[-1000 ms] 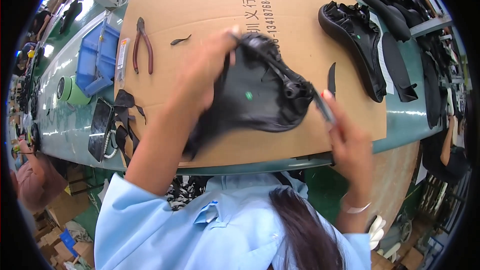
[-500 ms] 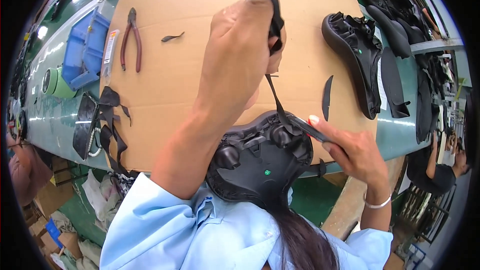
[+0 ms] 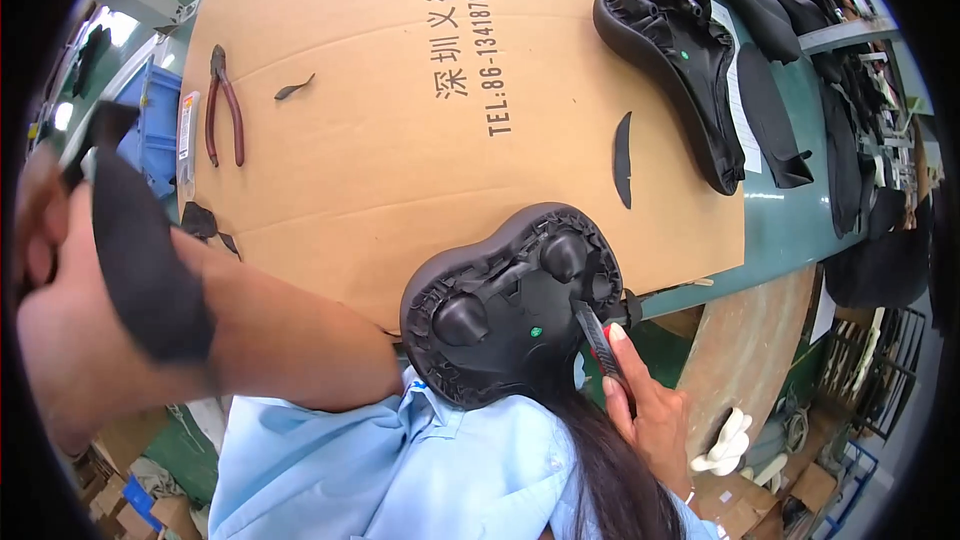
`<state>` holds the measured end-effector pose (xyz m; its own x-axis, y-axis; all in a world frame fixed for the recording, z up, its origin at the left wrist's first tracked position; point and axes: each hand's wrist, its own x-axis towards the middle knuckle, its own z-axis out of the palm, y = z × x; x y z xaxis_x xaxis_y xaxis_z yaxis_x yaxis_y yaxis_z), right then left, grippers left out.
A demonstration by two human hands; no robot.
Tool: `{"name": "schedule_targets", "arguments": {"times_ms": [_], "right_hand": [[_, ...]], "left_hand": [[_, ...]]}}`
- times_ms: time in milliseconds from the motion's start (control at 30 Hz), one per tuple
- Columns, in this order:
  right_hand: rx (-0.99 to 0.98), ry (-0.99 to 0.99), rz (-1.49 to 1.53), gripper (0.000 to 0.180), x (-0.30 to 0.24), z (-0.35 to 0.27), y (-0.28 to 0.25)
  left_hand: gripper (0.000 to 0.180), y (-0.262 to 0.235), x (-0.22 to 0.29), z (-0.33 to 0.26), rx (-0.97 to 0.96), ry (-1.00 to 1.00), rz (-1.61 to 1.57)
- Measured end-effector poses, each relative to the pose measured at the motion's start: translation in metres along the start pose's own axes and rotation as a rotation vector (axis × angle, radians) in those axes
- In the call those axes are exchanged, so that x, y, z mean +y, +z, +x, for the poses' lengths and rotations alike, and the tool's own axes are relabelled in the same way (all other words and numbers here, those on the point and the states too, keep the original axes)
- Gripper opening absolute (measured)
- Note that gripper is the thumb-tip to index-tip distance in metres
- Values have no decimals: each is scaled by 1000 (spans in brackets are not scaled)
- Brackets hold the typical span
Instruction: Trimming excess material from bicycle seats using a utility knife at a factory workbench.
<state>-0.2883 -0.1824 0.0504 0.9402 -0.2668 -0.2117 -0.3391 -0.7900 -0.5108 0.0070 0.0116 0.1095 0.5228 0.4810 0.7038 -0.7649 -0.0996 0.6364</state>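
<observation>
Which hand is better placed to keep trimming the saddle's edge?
Right, probably. The right hand holds a utility knife against the rim of the upturned black saddle. The left hand is off to the side, gripping a black strip.
</observation>
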Motion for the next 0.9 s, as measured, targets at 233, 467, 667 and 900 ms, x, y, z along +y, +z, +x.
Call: {"name": "schedule_targets", "arguments": {"times_ms": [233,467,667,900], "right_hand": [[244,-29,585,89,24,76,45],[451,-377,381,37,8,179,-37],[663,16,840,19,120,297,-150],[409,105,1294,39,189,529,-172]], "left_hand": [[68,-43,-51,-105,-1150,-34,523],[57,-38,-99,-59,-1632,-697,391],[48,-3,-235,40,38,-1126,-393],[21,82,-209,-68,-705,-843,134]]}}
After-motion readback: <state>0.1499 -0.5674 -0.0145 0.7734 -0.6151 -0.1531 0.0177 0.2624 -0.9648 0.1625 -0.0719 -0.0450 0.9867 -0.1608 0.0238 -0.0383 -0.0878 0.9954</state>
